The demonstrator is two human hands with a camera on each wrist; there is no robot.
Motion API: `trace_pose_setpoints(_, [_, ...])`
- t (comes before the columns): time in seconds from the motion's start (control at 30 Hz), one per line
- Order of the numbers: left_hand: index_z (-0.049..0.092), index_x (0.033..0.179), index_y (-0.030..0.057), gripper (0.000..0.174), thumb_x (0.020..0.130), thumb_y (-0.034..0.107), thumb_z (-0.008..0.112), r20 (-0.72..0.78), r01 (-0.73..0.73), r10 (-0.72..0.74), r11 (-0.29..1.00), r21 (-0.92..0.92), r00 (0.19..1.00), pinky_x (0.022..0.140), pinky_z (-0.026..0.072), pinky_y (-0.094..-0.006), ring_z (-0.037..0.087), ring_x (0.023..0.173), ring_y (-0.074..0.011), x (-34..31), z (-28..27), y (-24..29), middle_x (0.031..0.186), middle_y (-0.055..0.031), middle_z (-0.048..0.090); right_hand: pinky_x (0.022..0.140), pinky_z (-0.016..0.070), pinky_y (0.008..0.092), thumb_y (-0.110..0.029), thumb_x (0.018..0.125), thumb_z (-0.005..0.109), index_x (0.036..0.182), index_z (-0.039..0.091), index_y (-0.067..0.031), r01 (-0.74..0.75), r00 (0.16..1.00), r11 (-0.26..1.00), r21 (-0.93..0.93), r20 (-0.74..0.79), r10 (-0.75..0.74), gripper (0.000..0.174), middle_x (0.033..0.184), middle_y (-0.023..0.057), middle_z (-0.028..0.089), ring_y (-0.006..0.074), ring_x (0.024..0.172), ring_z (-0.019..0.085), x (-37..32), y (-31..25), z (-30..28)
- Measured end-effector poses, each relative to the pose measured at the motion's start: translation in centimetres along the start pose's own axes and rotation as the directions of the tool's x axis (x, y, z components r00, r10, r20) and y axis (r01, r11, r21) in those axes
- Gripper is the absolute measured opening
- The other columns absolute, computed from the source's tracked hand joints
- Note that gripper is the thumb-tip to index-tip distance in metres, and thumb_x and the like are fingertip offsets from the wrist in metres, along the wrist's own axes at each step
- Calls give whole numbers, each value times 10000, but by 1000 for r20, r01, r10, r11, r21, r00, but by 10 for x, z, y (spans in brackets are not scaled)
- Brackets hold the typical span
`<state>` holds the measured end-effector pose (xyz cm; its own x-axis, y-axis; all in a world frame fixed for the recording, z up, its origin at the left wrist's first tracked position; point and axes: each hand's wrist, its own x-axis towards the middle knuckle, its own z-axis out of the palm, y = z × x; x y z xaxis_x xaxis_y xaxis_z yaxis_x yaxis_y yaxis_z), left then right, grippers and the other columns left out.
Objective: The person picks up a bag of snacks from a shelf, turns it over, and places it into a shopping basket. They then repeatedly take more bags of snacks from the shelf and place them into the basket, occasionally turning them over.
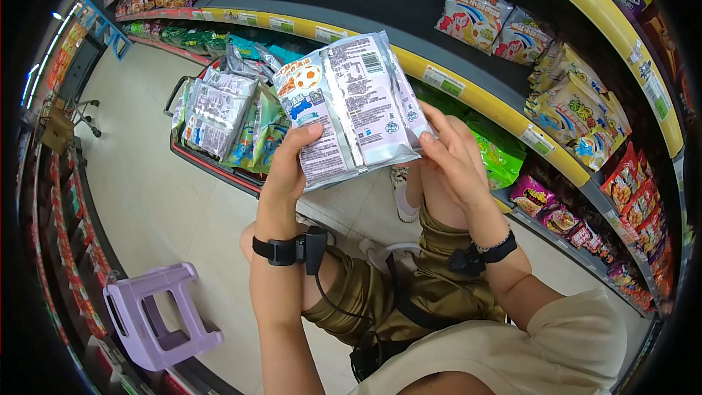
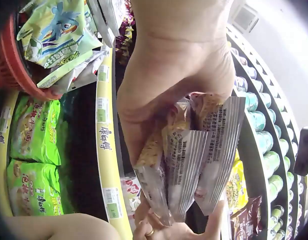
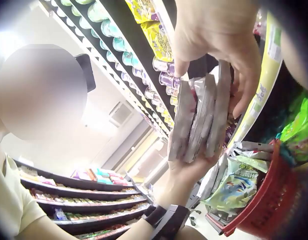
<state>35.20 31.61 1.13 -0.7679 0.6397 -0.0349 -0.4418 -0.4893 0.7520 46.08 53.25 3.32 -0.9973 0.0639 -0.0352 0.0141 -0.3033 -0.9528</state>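
Note:
A small stack of silver-and-white snack packets (image 1: 351,106), back labels and a barcode facing up, is held in front of the shelf. My left hand (image 1: 289,157) grips the stack's left side, thumb on the printed face. On the lower right corner, my right hand (image 1: 455,157) pinches the packets between thumb and fingers. Three crimped silver edges of the packets (image 2: 186,165) show side by side in the left wrist view. Seen from the right wrist, the packets (image 3: 199,120) stand between both hands. Part of the left fingers is hidden under the stack.
A red shopping basket (image 1: 219,172) full of similar packets (image 1: 213,118) stands on the floor at left. Ahead runs a shelf with a yellow price rail (image 1: 439,80), bearing more packets (image 1: 474,14). A purple stool (image 1: 157,314) stands at lower left.

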Motion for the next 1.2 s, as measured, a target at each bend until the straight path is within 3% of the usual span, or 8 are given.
trace_pose_setpoints(0.07, [430, 1268, -62, 560, 804, 187, 620, -10, 4, -3, 1000, 20, 1000, 889, 499, -335, 611, 1026, -232, 0, 1, 0, 1176, -169, 576, 770, 496, 278, -174, 863, 653, 1398, 297, -12, 77, 996, 995, 56, 36, -79, 662, 1291, 114, 446, 153, 1036, 543, -2, 5, -2])
trace_pose_setpoints(0.17, [430, 1267, -65, 558, 806, 187, 618, -16, 1, 0, 999, 54, 1000, 890, 500, -339, 611, 1028, -235, 0, 4, 0, 1174, -173, 577, 732, 503, 270, -135, 848, 662, 1386, 305, -21, 57, 998, 997, -56, -13, -57, 656, 1263, 108, 466, 143, 1009, 548, -4, 5, 4])
trace_pose_setpoints(0.23, [430, 1266, -66, 555, 808, 188, 614, -10, -5, 6, 998, 68, 1000, 890, 501, -342, 612, 1028, -238, 1, 5, 0, 1172, -176, 578, 713, 503, 265, -113, 839, 667, 1376, 319, -19, 49, 998, 998, -27, -31, -50, 647, 1254, 106, 474, 142, 1000, 548, -5, 5, 5])
trace_pose_setpoints(0.4, [432, 1263, -68, 556, 798, 188, 597, 0, -33, 33, 997, -67, 999, 892, 507, -360, 618, 1017, -262, 3, 4, 0, 1164, -189, 581, 691, 505, 262, -50, 825, 668, 1352, 346, -5, 79, 996, 997, 4, -29, -78, 620, 1236, 104, 493, 145, 987, 551, -7, -1, 6])
trace_pose_setpoints(0.57, [428, 1270, -67, 569, 795, 195, 600, 15, -30, 31, 997, -77, 999, 906, 504, -374, 613, 1028, -272, 4, 3, 0, 1172, -195, 577, 677, 517, 263, -2, 820, 652, 1333, 359, 17, 100, 994, 995, 0, -47, -100, 590, 1247, 112, 493, 147, 994, 557, -8, -6, 8])
trace_pose_setpoints(0.93, [388, 1311, -51, 551, 887, 260, 552, -27, -30, 27, 994, -106, 999, 943, 485, -414, 578, 1099, -297, 3, 7, -1, 1237, -204, 539, 681, 534, 268, -133, 871, 632, 1307, 387, 29, 133, 989, 990, 37, -71, -130, 525, 1188, 103, 513, 144, 983, 558, -12, 4, 6])
trace_pose_setpoints(1.0, [396, 1306, -60, 532, 911, 276, 516, 53, -40, 58, 956, -292, 997, 939, 484, -425, 585, 1088, -303, 3, -1, -3, 1231, -213, 544, 682, 536, 269, -150, 878, 627, 1301, 393, 32, 121, 990, 991, 58, -78, -116, 516, 1178, 101, 515, 143, 976, 560, -12, 3, 7])
trace_pose_setpoints(1.2, [437, 1289, -51, 474, 942, 271, 455, 102, -56, 113, 893, -446, 988, 942, 478, -449, 588, 1085, -315, 0, -13, -6, 1228, -210, 556, 675, 541, 261, -157, 881, 624, 1279, 410, 38, 196, 980, 980, 41, -51, -193, 492, 1165, 108, 519, 145, 904, 593, -16, -2, 9])
